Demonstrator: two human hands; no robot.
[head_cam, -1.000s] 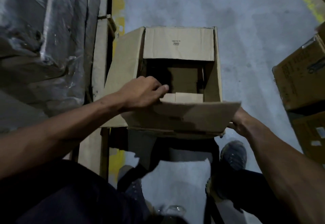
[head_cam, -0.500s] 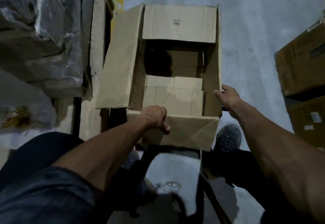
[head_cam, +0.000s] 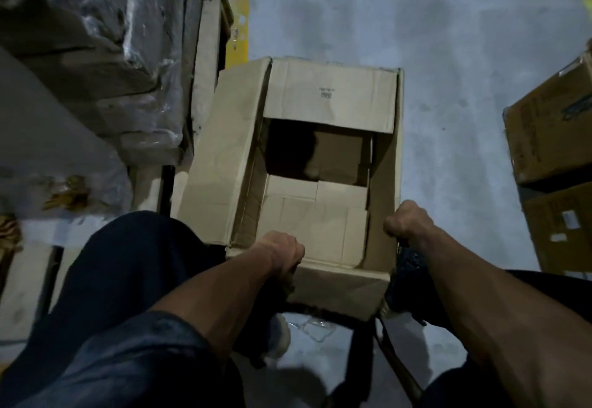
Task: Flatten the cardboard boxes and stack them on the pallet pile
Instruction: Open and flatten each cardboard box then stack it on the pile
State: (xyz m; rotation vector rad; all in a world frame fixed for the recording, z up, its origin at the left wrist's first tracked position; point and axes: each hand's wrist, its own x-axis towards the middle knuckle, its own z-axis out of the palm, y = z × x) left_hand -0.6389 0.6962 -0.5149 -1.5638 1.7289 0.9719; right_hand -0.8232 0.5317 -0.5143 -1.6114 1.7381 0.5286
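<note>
An open cardboard box [head_cam: 320,183] sits on the grey concrete floor [head_cam: 448,55], right in front of the person's knees, with its mouth facing up. Its far flap [head_cam: 330,100] is folded inward over the opening and carries a small printed mark; the left flap [head_cam: 227,154] leans outward toward the wooden pallet [head_cam: 211,39]; the near flap [head_cam: 339,289] hangs down on the person's side. Inside, the bottom flaps [head_cam: 317,215] lie pale and closed in the near half, while the far half is in deep shadow.

The left hand [head_cam: 282,254] is at the box's near rim, at the left end of the near flap — its fingers curl down over that edge and grip the cardboard. The right hand [head_cam: 407,225] is at the box's right wall, near the near-right corner, fingers curled into a fist around the top edge of the wall (the fingertips themselves are hidden behind the knuckles).

Left of the box stands a stack wrapped in clear plastic film [head_cam: 96,55], resting on the pallet, with a yellow floor line [head_cam: 238,23] beyond it. Well to the right of the box are two more brown cartons [head_cam: 551,126], one above the other. Below the box's near-right corner a dark shoe [head_cam: 403,282] shows — partly covered by the right forearm — and the person's dark trouser leg [head_cam: 112,295] fills the area to the box's near left.
</note>
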